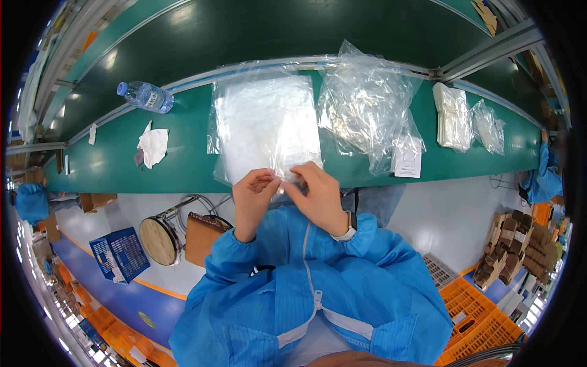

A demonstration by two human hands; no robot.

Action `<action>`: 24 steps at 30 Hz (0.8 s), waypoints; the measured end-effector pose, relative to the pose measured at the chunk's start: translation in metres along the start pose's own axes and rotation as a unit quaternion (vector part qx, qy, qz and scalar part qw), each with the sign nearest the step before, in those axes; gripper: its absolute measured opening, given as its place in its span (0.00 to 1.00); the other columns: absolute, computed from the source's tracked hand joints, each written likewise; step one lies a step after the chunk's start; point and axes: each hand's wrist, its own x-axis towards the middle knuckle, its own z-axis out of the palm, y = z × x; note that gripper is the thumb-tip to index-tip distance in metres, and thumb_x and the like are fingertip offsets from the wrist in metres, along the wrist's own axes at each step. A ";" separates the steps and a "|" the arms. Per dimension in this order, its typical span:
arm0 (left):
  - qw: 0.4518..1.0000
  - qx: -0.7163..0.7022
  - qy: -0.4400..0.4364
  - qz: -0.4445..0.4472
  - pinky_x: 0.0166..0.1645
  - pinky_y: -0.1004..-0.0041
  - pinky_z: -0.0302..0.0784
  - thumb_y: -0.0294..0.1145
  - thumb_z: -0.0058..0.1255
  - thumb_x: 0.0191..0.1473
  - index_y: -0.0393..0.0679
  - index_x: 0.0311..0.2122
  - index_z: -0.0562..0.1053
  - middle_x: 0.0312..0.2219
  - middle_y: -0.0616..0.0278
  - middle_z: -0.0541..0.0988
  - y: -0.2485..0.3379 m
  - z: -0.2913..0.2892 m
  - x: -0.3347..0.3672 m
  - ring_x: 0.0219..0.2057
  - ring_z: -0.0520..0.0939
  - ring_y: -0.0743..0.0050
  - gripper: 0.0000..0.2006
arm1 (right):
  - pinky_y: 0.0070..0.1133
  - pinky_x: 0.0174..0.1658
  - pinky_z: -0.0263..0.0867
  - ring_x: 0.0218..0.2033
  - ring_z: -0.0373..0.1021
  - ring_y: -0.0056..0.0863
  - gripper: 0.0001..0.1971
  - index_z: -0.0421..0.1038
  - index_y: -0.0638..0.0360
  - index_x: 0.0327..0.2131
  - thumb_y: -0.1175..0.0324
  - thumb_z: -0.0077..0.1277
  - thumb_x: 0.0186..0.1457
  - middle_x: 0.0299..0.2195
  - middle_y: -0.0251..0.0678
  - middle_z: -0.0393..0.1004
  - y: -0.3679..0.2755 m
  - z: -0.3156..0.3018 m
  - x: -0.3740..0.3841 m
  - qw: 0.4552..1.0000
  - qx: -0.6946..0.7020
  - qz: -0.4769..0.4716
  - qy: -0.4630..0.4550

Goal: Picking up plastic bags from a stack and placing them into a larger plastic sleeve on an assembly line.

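A stack of clear plastic bags lies flat on the green table in front of me, overhanging its near edge slightly. At that edge my left hand has its fingers curled in a pinch on the clear plastic. Close beside it, thumb and forefinger of my right hand also pinch the plastic, and a watch sits on that wrist. Just what lies between the fingertips is partly hidden. A crumpled heap of clear bags is to the right, with a white card-like packet at its near corner.
A water bottle and a crumpled white tissue are at the left. Folded plastic bags lie far right. Below the table stand a round stool, a blue basket and orange crates. Other people's blue sleeves show at both sides.
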 end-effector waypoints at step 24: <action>0.999 -0.023 -0.021 0.016 0.45 0.77 0.79 0.22 0.60 0.58 0.31 0.45 0.79 0.36 0.61 0.84 -0.005 -0.021 0.008 0.38 0.82 0.80 0.11 | 0.22 0.25 0.55 0.21 0.60 0.19 0.09 0.67 0.64 0.25 0.77 0.57 0.55 0.20 0.30 0.66 0.052 -0.002 -0.009 0.994 0.065 0.086 -0.021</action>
